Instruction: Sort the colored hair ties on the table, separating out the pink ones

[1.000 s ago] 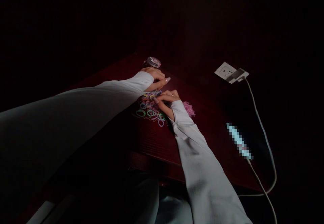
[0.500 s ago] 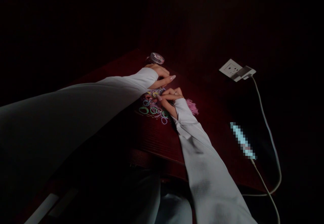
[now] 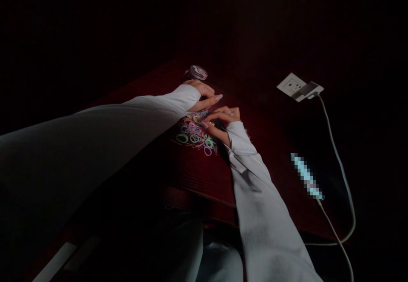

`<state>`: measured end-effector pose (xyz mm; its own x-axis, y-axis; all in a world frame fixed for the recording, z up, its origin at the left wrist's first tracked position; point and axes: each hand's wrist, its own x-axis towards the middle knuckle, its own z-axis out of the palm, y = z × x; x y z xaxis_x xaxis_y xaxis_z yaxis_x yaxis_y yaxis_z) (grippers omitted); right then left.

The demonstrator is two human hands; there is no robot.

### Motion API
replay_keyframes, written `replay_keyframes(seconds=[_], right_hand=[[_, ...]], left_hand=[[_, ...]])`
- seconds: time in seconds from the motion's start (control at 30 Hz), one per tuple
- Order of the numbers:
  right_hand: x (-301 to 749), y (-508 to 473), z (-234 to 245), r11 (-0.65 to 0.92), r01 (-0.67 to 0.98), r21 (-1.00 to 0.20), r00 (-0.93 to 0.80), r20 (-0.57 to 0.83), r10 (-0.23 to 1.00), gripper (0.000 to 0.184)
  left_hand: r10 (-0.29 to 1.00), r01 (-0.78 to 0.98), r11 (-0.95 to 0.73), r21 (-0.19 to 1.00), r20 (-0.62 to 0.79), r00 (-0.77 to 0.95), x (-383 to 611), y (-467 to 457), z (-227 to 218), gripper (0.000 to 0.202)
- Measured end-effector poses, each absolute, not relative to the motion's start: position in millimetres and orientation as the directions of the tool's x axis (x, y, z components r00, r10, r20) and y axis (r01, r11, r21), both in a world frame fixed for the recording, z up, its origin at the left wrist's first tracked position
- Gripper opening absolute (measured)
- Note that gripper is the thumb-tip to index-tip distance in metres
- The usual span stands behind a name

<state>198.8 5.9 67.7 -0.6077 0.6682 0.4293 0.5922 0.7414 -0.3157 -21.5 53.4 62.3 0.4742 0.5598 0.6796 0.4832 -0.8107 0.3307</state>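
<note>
A heap of small coloured elastic bands point(image 3: 195, 134) lies on a dark red wooden table point(image 3: 204, 176). My left hand point(image 3: 204, 95) reaches over the far side of the heap, its long-nailed fingers stretched out towards the right, holding nothing that I can see. My right hand point(image 3: 221, 120) hovers at the heap's right edge with its fingers curled down and pinched onto the bands; what it pinches is too small to make out. Both arms wear pale sleeves. The scene is very dark.
A small round container point(image 3: 197, 72) stands at the table's far edge, just behind my left hand. A white wall socket with a plugged-in charger point(image 3: 301, 88) is at the right; its cable point(image 3: 341, 176) runs down to a lit phone point(image 3: 306, 176) on the table.
My right hand has lifted and shifted right, and it now covers the pink tassel seen beside it earlier. My left hand stays over the heap with fingers extended.
</note>
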Motion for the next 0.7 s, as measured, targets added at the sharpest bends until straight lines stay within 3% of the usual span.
replay_keyframes(seconds=[0.3,0.7], right_hand=[[195,6,58,0.763,0.576,-0.294,-0.665,0.374,0.646,0.028],[188,-1,58,0.75,0.587,-0.306,-0.639,0.395,0.661,0.021]], left_hand=[[0.564,0.504,-0.802,0.319,0.683,0.465,-20,48,63,0.062],[0.608,0.535,-0.774,0.338,0.633,0.479,-21,50,64,0.055]])
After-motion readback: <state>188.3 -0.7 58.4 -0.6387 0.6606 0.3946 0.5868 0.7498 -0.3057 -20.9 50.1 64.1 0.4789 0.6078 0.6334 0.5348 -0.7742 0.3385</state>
